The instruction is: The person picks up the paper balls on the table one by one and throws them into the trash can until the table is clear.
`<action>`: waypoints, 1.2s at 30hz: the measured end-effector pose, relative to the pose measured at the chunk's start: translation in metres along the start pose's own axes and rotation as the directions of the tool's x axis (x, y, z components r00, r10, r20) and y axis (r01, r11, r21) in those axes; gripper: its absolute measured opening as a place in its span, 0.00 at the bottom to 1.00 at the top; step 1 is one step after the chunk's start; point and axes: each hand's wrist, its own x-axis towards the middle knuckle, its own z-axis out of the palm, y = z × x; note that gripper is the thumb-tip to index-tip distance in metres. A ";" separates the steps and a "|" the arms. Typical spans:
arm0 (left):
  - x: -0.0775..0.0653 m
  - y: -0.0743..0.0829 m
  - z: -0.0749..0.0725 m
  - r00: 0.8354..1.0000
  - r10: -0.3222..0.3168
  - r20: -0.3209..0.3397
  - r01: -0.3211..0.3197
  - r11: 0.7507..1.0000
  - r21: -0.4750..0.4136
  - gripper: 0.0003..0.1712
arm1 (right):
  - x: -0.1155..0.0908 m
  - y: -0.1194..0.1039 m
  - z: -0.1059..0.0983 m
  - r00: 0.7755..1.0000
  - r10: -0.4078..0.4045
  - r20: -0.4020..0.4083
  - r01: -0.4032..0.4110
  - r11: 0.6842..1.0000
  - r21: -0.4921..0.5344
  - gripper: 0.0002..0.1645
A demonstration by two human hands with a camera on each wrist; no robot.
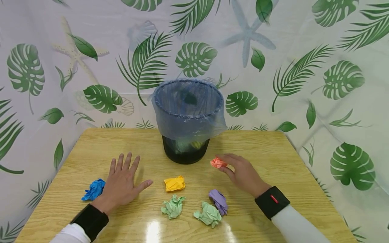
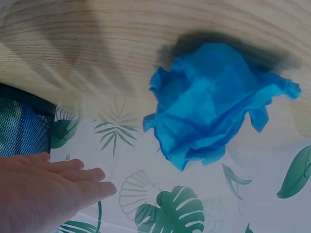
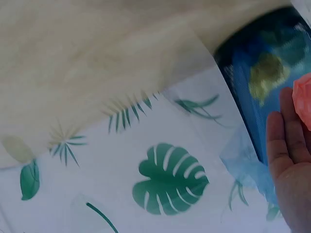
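A crumpled salmon-pink paper ball (image 1: 218,163) is pinched between the thumb and fingers of my right hand (image 1: 244,173), to the right of the bin's base. My left hand (image 1: 123,184) is spread flat with fingers straight, holding nothing. Just left of it lies a crumpled blue paper ball (image 1: 93,189), which fills much of the left wrist view. Between the hands are a yellow crumpled paper (image 1: 174,184), a light green one (image 1: 173,206), a second green paper ball (image 1: 208,214) and a purple one (image 1: 218,201) touching it.
A black mesh waste bin (image 1: 185,157) with a translucent blue liner bag (image 1: 189,125) over its rim stands at the table's back edge. Some paper shows faintly inside. The wooden table (image 1: 127,141) meets a leaf-patterned curtain (image 1: 100,67) behind it.
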 end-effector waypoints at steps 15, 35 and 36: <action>-0.001 0.000 -0.001 1.000 -0.004 0.009 0.004 1.000 -0.018 0.57 | 0.048 -0.008 -0.059 0.954 -0.122 -0.275 0.116 0.993 -0.038 0.41; 0.000 0.001 -0.003 1.000 -0.004 0.009 0.004 1.000 -0.027 0.57 | 0.122 -0.026 -0.080 0.935 -0.086 -0.345 0.081 0.996 -0.029 0.36; 0.000 0.001 -0.003 1.000 -0.004 0.009 0.004 1.000 -0.028 0.57 | 0.126 -0.027 -0.080 0.936 -0.085 -0.342 0.080 0.996 -0.028 0.36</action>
